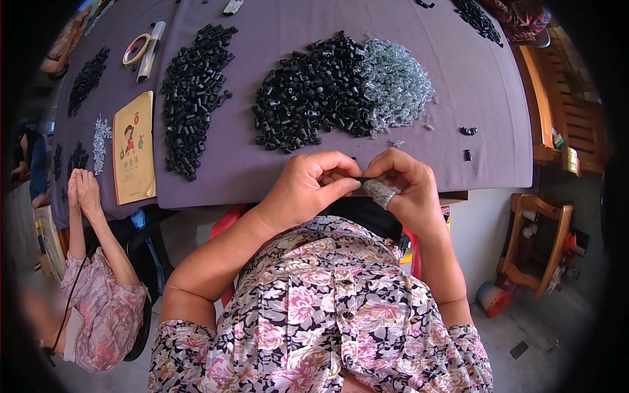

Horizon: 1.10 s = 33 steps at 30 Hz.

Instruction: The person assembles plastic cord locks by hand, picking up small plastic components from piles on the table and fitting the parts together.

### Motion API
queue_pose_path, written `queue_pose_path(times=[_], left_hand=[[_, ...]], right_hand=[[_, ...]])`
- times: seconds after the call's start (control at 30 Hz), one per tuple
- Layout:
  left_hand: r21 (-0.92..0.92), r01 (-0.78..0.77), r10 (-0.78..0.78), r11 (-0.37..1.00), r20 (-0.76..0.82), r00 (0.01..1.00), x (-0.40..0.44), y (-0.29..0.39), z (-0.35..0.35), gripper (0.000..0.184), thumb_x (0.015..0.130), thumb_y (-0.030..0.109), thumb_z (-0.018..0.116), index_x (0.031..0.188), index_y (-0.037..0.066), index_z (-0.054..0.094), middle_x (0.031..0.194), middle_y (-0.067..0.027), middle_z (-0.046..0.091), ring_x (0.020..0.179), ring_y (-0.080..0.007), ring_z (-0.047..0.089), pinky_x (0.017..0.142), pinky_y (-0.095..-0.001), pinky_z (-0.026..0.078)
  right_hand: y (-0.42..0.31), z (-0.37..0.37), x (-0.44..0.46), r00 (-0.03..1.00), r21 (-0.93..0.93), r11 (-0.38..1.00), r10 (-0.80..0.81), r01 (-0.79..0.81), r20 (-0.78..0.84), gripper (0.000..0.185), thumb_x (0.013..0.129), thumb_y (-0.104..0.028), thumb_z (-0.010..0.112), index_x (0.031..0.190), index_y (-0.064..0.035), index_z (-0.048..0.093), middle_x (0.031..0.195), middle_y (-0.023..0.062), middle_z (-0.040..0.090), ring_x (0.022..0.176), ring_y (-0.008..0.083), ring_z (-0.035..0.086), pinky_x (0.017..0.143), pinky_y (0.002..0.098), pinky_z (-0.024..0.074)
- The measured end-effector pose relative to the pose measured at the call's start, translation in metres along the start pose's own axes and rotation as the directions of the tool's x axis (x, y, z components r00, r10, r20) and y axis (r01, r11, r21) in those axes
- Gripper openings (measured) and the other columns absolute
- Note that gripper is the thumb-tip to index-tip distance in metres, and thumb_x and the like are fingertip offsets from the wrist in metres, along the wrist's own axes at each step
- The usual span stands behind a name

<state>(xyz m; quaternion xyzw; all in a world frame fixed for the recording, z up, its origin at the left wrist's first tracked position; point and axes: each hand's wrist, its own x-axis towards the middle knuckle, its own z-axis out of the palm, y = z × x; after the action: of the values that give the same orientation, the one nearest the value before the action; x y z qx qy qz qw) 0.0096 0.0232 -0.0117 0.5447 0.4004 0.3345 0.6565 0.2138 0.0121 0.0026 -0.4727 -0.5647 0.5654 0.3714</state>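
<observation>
Near the table's front edge my left hand (308,187) and my right hand (409,190) meet, fingertips pinched together on a small dark piece (362,179), mostly hidden by the fingers. A grey wrap (378,192) covers my right thumb. Just beyond the hands lies a big heap of short black tubes (308,95), touching a heap of small clear, spring-like pieces (398,85) on its right. A long heap of black tubes (195,98) stretches away on the left.
The purple tablecloth (475,167) carries a yellow booklet (135,149), a tape roll (135,50) and a clear cylinder (151,52). A co-worker (108,301) sits at the left, hands together at the edge. Two small black groups lie at right. A wooden chair (536,242) stands right.
</observation>
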Motion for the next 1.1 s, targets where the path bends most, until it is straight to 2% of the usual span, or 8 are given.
queue_pose_path(times=[0.37,0.67,0.77,1.1], left_hand=[[-0.090,0.026,-0.028,0.996,-0.015,1.000,0.0005,-0.0001,0.0014,0.013,0.086,0.004,0.067,0.098,-0.001,0.064,0.081,-0.0005,0.067,0.073,-0.0048,0.061,0.067,-0.0209,0.050],[-0.049,0.000,-0.001,0.999,-0.018,1.000,0.0007,0.0007,0.0017,0.011,0.087,0.006,0.066,0.096,-0.001,0.064,0.081,-0.0008,0.066,0.073,-0.0051,0.061,0.067,-0.0211,0.050],[-0.063,0.079,-0.077,0.995,0.032,0.997,0.0007,0.0027,-0.0003,0.011,0.089,0.003,0.063,0.099,-0.001,0.061,0.092,-0.0011,0.063,0.081,-0.0065,0.061,0.075,-0.0217,0.052],[-0.043,0.095,-0.093,0.995,0.047,0.995,0.0022,0.0050,0.0010,0.013,0.089,0.002,0.061,0.101,0.000,0.060,0.092,-0.0007,0.062,0.082,-0.0057,0.061,0.076,-0.0206,0.051]], right_hand=[[-0.0017,0.0023,0.0016,1.000,0.029,1.000,0.012,-0.012,0.000,0.015,0.078,0.006,0.069,0.091,0.0004,0.063,0.083,0.0008,0.063,0.078,0.0060,0.059,0.067,0.0219,0.0481],[-0.0015,0.0025,0.0013,0.999,0.070,0.997,0.033,-0.034,0.014,0.015,0.079,0.007,0.068,0.092,0.0013,0.062,0.083,0.0011,0.063,0.079,0.0063,0.060,0.069,0.0219,0.0493],[-0.0037,0.0026,0.0012,0.999,0.062,0.997,0.043,-0.044,0.016,0.015,0.080,0.008,0.067,0.092,0.0017,0.062,0.085,0.0016,0.063,0.080,0.0064,0.060,0.069,0.0219,0.0495],[0.0010,0.0025,0.0004,1.000,0.092,0.995,0.021,-0.023,0.023,0.014,0.082,0.008,0.066,0.094,0.0025,0.061,0.087,0.0030,0.063,0.084,0.0079,0.061,0.074,0.0226,0.0506]])
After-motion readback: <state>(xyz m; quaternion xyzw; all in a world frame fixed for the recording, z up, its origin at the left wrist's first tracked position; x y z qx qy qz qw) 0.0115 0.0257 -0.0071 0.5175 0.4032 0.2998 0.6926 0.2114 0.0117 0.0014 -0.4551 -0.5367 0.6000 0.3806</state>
